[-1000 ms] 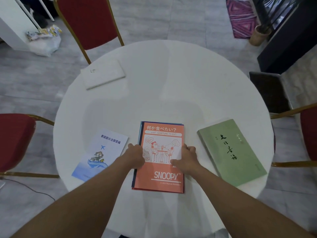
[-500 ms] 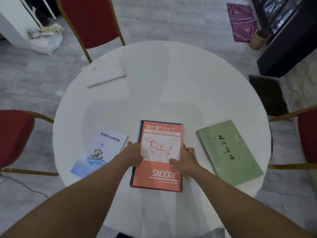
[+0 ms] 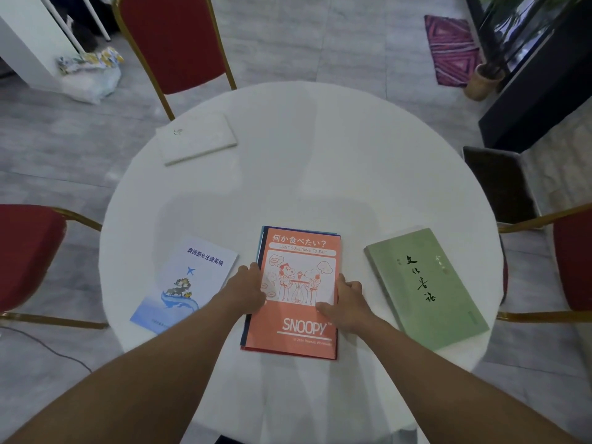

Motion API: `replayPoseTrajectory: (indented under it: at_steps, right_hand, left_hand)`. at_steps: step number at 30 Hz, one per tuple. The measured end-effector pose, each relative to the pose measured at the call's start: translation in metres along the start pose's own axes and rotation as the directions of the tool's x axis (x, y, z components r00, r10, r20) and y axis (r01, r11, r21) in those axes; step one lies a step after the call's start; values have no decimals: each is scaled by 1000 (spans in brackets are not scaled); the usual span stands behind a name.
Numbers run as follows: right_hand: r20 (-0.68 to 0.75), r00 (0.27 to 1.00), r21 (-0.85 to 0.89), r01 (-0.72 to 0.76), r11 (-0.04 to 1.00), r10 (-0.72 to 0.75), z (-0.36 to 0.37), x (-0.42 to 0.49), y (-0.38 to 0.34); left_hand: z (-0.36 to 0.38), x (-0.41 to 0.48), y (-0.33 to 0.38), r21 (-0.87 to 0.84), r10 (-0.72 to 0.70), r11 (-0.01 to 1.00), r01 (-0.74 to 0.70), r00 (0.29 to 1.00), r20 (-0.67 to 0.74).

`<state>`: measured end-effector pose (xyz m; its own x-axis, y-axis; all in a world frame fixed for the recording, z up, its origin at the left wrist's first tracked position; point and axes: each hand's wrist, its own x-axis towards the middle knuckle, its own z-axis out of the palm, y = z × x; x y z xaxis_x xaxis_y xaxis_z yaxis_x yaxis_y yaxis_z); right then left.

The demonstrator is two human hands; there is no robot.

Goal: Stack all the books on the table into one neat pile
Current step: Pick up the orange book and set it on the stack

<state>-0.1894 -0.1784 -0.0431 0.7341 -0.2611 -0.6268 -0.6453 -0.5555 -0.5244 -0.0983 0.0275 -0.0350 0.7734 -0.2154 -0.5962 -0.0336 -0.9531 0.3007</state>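
An orange Snoopy book (image 3: pixel 299 251) tops a small pile near the front of the round white table (image 3: pixel 320 174); blue and red edges of books beneath it show. My left hand (image 3: pixel 248 291) presses the pile's left edge and my right hand (image 3: pixel 347 299) grips its right edge, thumb on the cover. A pale blue booklet (image 3: pixel 189 280) lies flat to the left of the pile. To the right lies a green book (image 3: pixel 426 286). A white book (image 3: pixel 195 141) rests at the far left of the table.
Red chairs with gold frames stand at the far side (image 3: pixel 174 43), the left (image 3: pixel 25 254) and the right (image 3: pixel 573 261). A dark box (image 3: pixel 498 184) sits on the floor at the right. A plastic bag (image 3: pixel 89 75) lies on the floor far left.
Both hands stay on the pile's side edges; the right hand has slid slightly outward onto the right edge. The pile and other books have not moved.
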Motion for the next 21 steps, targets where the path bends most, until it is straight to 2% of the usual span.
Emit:
replayPoseTrajectory:
  at_steps: [8, 21]
  right_hand:
    - [-2, 1000, 24, 19, 1000, -19, -1, -2, 1]
    - [6, 1000, 51, 17, 999, -17, -2, -4, 0]
  left_hand:
    - [-5, -1, -3, -11, 29, 1000, -28, 999, 33]
    - [0, -3, -6, 28, -7, 1000, 6, 999, 45]
